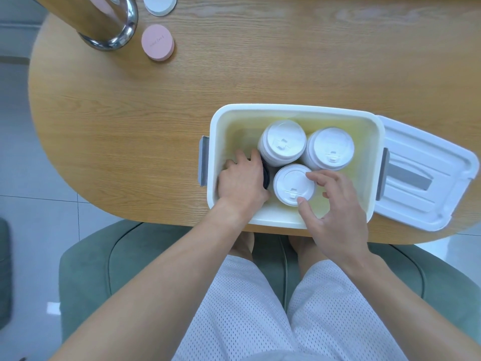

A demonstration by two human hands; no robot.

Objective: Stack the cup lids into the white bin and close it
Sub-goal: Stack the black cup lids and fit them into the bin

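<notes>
Lids stood in three white stacks [282, 143] inside the open bin [291, 110], which sat at the table's [156, 121] near edge, its cover [426, 175] just right of it. Left hand [242, 179] curled round a dark stack [265, 175] at the bin's left end. Right hand [335, 204], fingers spread, touched the nearest white stack [292, 185]. Seating the dark stack upright, steadying its neighbour, would likely let the cover close.

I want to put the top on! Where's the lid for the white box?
The bin lid lies flat on the wooden table, right beside the white bin, touching its right end.
</notes>
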